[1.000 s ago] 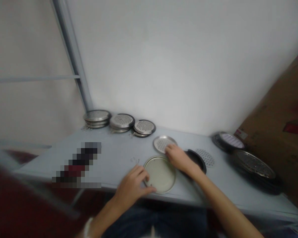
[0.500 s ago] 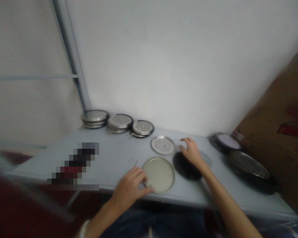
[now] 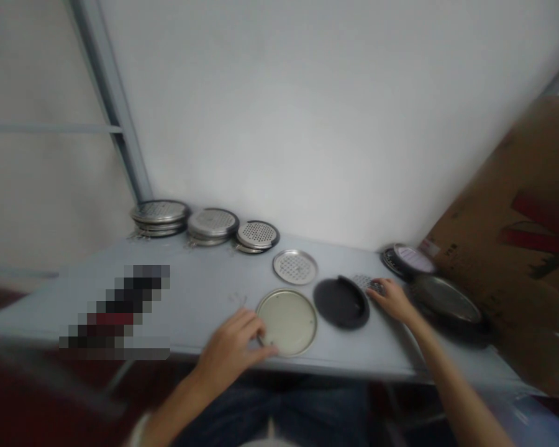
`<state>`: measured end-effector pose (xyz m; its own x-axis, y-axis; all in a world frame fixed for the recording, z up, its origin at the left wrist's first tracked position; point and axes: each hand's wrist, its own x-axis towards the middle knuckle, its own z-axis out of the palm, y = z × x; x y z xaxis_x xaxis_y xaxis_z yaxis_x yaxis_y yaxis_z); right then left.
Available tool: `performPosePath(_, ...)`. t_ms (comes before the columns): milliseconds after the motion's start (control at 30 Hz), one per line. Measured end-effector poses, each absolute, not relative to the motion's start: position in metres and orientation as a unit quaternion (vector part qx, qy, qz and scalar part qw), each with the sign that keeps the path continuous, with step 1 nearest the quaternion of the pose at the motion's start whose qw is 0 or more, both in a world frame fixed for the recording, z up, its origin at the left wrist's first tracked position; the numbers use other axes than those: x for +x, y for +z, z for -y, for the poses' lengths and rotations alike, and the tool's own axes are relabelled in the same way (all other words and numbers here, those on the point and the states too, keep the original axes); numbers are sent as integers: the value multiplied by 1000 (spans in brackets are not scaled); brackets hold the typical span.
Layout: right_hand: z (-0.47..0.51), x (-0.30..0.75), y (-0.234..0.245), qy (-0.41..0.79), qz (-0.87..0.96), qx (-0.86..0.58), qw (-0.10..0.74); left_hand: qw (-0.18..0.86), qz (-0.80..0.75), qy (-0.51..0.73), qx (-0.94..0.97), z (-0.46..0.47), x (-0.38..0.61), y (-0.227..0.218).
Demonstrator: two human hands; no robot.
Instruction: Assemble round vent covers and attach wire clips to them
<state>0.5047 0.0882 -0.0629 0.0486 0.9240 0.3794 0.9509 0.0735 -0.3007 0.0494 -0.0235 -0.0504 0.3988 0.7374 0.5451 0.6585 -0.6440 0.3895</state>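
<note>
My left hand point(image 3: 235, 341) grips the near left rim of a shallow round metal pan point(image 3: 289, 323), thumb at the front edge and fingers at the side. The pan lies pale inner face up near the table's front edge. To its right lies a round black dish-like piece point(image 3: 341, 303) with a raised rim on one side. Just beyond that, my right hand point(image 3: 391, 300) has its fingers closed at the right edge of a perforated metal grater plate point(image 3: 362, 282), partly hidden by the fingers. A round grater plate point(image 3: 295, 267) lies flat behind the pan.
Stacked round graters with black edging stand along the wall: a left stack point(image 3: 161, 217), a middle stack point(image 3: 213, 225) and a smaller stack point(image 3: 258, 236). Dark round pieces point(image 3: 449, 304) lie at the right beside a large cardboard box point(image 3: 503, 230). A blurred-out patch covers the table's left.
My right hand has moved right and down, from above the black piece to the perforated plate's edge. My left hand stays on the pan. The view has shifted slightly right.
</note>
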Motion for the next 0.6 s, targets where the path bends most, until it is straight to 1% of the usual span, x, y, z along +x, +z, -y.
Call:
performPosePath(133,-89,510,-63,-18,699,-666,260,54,-421,357,832,24,50,-50)
performPosePath(333,-77,518,-56,-44,687,-662,296,53,-422,354,833,26,50,-48)
performPosePath(467,-70,519,-38,-74,667,-665,329,56,-419,346,838,26,49,-47)
performPosePath(600,-57,492,-12,-74,657,-637,397,74,-408,332,847,24,47,-48)
